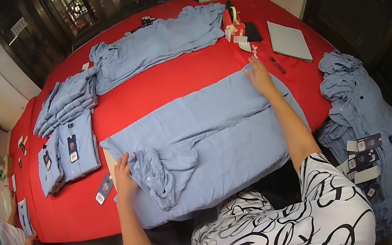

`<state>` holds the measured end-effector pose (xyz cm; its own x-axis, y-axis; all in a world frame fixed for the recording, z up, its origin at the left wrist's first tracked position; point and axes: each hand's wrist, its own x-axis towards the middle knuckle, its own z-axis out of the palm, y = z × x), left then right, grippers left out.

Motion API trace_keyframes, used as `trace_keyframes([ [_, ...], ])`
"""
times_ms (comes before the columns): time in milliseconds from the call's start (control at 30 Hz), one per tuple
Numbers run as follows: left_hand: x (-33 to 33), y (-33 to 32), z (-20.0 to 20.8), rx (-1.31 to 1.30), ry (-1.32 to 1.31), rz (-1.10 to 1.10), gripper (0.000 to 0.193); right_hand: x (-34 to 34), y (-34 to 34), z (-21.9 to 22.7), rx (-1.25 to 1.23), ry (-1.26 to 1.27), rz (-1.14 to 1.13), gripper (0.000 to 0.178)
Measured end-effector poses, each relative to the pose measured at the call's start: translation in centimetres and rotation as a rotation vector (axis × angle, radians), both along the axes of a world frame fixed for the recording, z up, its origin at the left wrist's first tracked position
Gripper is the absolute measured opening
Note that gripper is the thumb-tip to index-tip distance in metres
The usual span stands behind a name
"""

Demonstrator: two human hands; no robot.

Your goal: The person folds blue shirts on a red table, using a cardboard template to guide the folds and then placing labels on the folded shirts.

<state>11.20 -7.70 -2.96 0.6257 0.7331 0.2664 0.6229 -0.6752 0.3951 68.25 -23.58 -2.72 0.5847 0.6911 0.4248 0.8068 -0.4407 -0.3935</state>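
Note:
A light blue shirt (227, 153) lies spread lengthwise in front of me, its near side hanging at the table's edge. Its bunched collar part (161, 175) is at the left end. Beside that collar my left hand (125, 178) rests on the shirt's left edge, fingers stretched and slightly apart. A strip of beige card (110, 163) shows from under the cloth there. My right hand (260, 78) reaches to the far right edge of the shirt, fingers spread on the cloth. A dark blue hang tag (104, 189) lies left of my left hand.
Folded blue shirts (65, 100) and tagged shirts (78, 147) sit left on the red table (150, 96); a long shirt pile (157, 46) lies behind. Small scissors (277, 64) and white sheets (289, 40) are at right. More shirts (359, 105) hang right. Another person (11, 241) is at left.

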Motion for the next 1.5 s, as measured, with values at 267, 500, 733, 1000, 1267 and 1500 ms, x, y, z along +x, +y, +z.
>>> trace_keyframes([
  [267, -0.1, -1.6, 0.3, 0.075, 0.049, 0.123, 0.048, -0.8, 1.0, 0.5, -0.369, 0.146, -0.441, 0.083],
  [500, 0.3, -2.1, 0.6, 0.099, -0.027, 0.14, 0.037, -0.7, -3.8, 0.9, -0.266, 0.008, -0.349, 0.063],
  [733, 0.4, -1.9, -0.1, 0.155, -0.047, 0.118, 0.019, -4.5, -11.9, -1.9, -0.296, -0.083, -0.414, 0.054],
  [1000, -0.3, -1.7, -0.6, 0.159, -0.019, 0.114, 0.028, -13.1, -7.0, 1.2, 0.127, -0.055, 0.054, 0.036],
  [1267, -0.3, -1.6, -0.8, 0.164, -0.031, 0.122, 0.035, -37.4, 1.9, 1.9, 0.168, 0.138, 0.642, 0.042],
  [1500, -0.9, -1.7, -0.8, 0.131, -0.069, 0.141, 0.046, -39.6, 2.8, 3.9, -0.13, 0.282, 1.066, 0.028],
])
